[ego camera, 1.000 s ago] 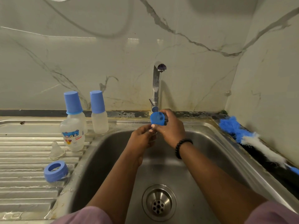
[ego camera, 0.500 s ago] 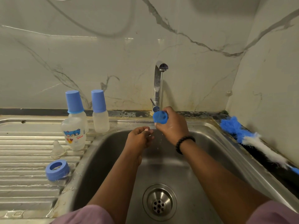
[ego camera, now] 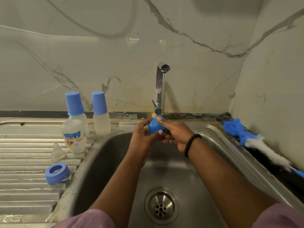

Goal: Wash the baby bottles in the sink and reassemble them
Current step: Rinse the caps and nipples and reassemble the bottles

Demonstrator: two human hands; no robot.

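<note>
My right hand (ego camera: 176,132) grips a blue bottle cap (ego camera: 155,125) under a thin stream from the tap (ego camera: 159,86), over the steel sink (ego camera: 218,145). My left hand (ego camera: 142,134) touches the cap's left side with thumb and fingers. On the drainboard (ego camera: 24,155) stands an uncapped clear bottle with a printed label (ego camera: 74,137), with two blue-capped bottles behind it (ego camera: 75,106) (ego camera: 100,116). A clear teat (ego camera: 57,153) and a blue screw ring (ego camera: 56,173) lie in front of them.
A blue and white bottle brush (ego camera: 256,142) lies along the sink's right rim by the wall. The drain (ego camera: 161,206) sits in the basin bottom. A marble backsplash rises right behind the tap.
My left hand has risen from below and come up against the cap. My right hand has turned the cap and lowered it slightly under the stream.
</note>
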